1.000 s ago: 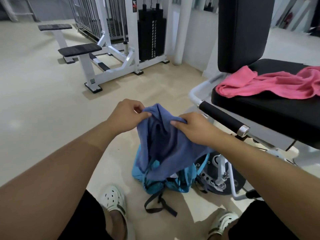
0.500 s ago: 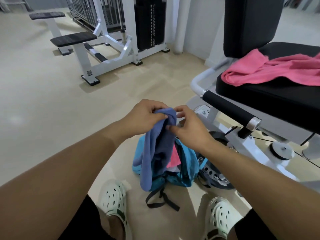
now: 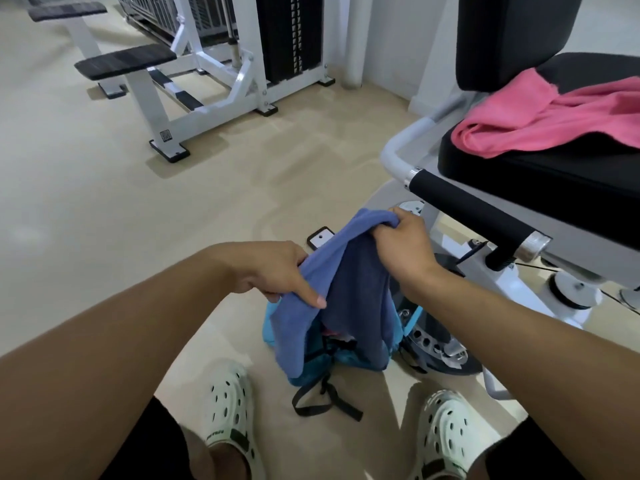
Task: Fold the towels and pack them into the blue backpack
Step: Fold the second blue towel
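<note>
A blue-purple towel [image 3: 349, 289] hangs folded over between both hands, above the blue backpack [image 3: 332, 358] that sits on the floor between my feet. My left hand [image 3: 277, 271] grips the towel's near left edge, index finger stretched along it. My right hand [image 3: 401, 240] grips the far top edge, higher up. The towel covers most of the backpack's opening; a bit of pink shows inside. A pink towel [image 3: 540, 119] lies crumpled on the black seat [image 3: 554, 181] at the right.
A black padded handle [image 3: 474, 209] of the gym machine juts out just right of my right hand. A weight plate [image 3: 436, 344] sits behind the backpack. A white bench machine [image 3: 166, 81] stands at the far left. My white clogs [image 3: 232, 417] flank the backpack straps.
The hands, close together at the towel's top half a second ago, have spread apart: left lower and nearer, right farther away. The towel now hangs wider over the backpack.
</note>
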Action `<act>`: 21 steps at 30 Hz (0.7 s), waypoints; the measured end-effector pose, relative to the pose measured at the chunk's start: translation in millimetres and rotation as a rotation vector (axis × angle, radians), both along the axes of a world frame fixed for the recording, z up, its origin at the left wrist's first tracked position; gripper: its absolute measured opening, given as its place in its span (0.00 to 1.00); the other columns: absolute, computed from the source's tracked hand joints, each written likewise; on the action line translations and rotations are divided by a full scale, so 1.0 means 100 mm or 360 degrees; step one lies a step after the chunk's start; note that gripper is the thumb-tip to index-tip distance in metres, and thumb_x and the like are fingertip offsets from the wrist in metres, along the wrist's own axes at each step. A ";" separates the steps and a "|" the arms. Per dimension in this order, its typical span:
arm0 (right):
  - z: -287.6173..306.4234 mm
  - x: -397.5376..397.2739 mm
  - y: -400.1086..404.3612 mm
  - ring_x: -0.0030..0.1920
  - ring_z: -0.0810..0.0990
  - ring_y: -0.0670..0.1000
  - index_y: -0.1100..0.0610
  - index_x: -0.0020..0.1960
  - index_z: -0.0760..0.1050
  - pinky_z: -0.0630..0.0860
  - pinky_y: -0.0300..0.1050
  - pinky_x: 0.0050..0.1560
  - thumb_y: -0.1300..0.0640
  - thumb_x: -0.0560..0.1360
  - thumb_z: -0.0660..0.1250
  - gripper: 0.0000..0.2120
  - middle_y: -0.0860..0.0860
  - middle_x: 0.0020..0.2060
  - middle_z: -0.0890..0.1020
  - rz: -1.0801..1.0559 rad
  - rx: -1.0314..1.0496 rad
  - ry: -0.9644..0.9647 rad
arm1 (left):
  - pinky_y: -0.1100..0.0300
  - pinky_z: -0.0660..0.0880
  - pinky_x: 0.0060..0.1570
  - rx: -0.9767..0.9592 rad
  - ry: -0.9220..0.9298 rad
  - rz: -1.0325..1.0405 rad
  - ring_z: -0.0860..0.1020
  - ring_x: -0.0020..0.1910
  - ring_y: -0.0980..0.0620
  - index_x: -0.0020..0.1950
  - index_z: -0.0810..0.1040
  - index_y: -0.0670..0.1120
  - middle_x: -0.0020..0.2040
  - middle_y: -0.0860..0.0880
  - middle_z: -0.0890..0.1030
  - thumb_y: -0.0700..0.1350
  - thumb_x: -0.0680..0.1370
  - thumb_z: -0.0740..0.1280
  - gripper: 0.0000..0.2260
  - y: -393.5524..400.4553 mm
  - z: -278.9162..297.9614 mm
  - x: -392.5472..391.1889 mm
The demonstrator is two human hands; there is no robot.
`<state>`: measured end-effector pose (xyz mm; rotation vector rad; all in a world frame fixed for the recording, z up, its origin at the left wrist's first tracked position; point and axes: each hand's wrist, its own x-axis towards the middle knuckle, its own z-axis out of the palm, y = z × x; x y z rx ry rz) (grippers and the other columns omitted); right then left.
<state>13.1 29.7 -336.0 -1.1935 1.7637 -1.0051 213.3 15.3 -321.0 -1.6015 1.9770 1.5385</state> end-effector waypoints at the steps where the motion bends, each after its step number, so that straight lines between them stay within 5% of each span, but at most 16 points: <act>1: 0.00 0.00 -0.04 0.43 0.82 0.56 0.60 0.46 0.75 0.79 0.54 0.45 0.60 0.78 0.59 0.07 0.57 0.42 0.82 -0.0032 0.0044 0.0003 | 0.57 0.81 0.45 -0.0018 -0.0029 -0.0018 0.83 0.50 0.48 0.53 0.83 0.46 0.52 0.48 0.86 0.53 0.72 0.78 0.16 0.01 -0.01 0.01; 5: 0.01 0.00 -0.07 0.46 0.85 0.55 0.57 0.47 0.81 0.81 0.54 0.50 0.51 0.79 0.64 0.11 0.56 0.43 0.85 0.0023 0.0145 0.0024 | 0.48 0.80 0.60 -0.0090 0.0383 0.0309 0.84 0.55 0.46 0.56 0.83 0.44 0.53 0.45 0.86 0.53 0.81 0.68 0.13 0.04 -0.03 -0.06; 8: 0.00 0.09 0.06 0.34 0.81 0.46 0.61 0.42 0.80 0.78 0.41 0.36 0.48 0.77 0.71 0.16 0.50 0.33 0.84 0.0281 0.0181 -0.0117 | 0.50 0.83 0.54 -0.0025 0.0696 0.0749 0.84 0.54 0.49 0.60 0.80 0.46 0.56 0.46 0.86 0.53 0.86 0.58 0.15 0.09 -0.01 -0.16; 11: -0.02 0.18 0.15 0.33 0.81 0.41 0.57 0.42 0.82 0.74 0.31 0.32 0.54 0.78 0.71 0.08 0.44 0.31 0.84 0.0542 0.0170 -0.0272 | 0.52 0.84 0.49 0.0043 0.0818 0.0925 0.85 0.53 0.50 0.63 0.79 0.47 0.56 0.46 0.86 0.55 0.85 0.59 0.16 0.12 0.02 -0.21; 13: 0.01 0.18 0.17 0.41 0.86 0.45 0.56 0.49 0.83 0.80 0.36 0.40 0.58 0.79 0.71 0.03 0.48 0.40 0.87 0.0645 0.0125 -0.0293 | 0.52 0.84 0.51 0.0100 0.0919 0.1001 0.86 0.51 0.48 0.62 0.80 0.44 0.54 0.44 0.87 0.57 0.83 0.62 0.19 0.12 0.04 -0.22; 16: 0.01 0.14 0.18 0.52 0.86 0.52 0.56 0.56 0.83 0.83 0.46 0.55 0.63 0.77 0.71 0.09 0.53 0.50 0.87 0.0762 0.0039 -0.0299 | 0.50 0.83 0.54 0.0064 0.0969 0.0980 0.86 0.52 0.46 0.59 0.82 0.41 0.52 0.42 0.87 0.55 0.80 0.69 0.18 0.11 0.06 -0.23; 21: -0.01 0.15 0.16 0.53 0.85 0.59 0.55 0.56 0.79 0.81 0.58 0.59 0.59 0.69 0.78 0.17 0.57 0.50 0.86 0.0615 0.0030 -0.0397 | 0.45 0.83 0.52 -0.0152 0.0998 0.1159 0.86 0.52 0.45 0.62 0.79 0.42 0.54 0.42 0.86 0.46 0.82 0.68 0.12 0.09 -0.02 -0.23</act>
